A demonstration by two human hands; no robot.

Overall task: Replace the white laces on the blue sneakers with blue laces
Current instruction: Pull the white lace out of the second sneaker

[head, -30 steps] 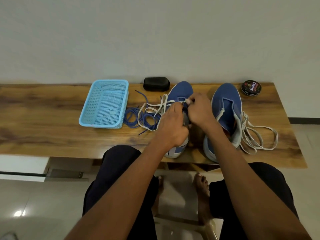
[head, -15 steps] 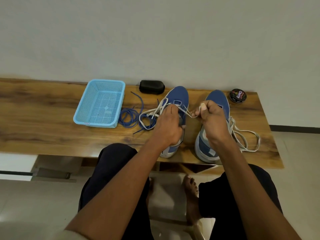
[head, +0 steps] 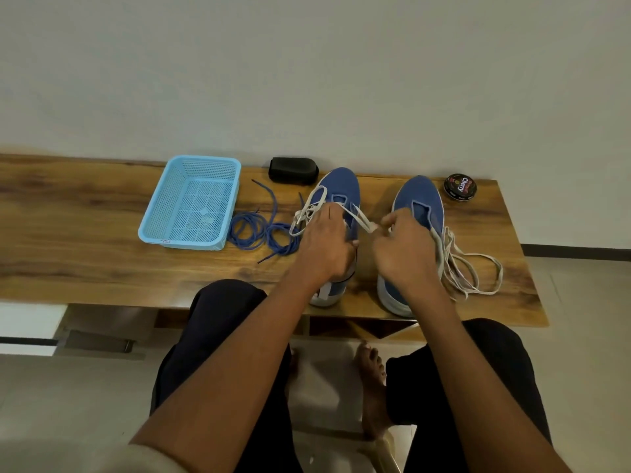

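Seemingly pinched, white lace (head: 360,218) in right hand (head: 404,252)

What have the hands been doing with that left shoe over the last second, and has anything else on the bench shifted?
The right hand, which was close against the left hand over the left shoe, has drawn away to the right, pulling a white lace out of it. The left hand stays on the shoe. The right shoe with its loose lace, the blue laces, basket and polish tin have not moved.

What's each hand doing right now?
Left hand: rests on the left sneaker, fingers curled; grip cannot be told.
Right hand: pinches the white lace.
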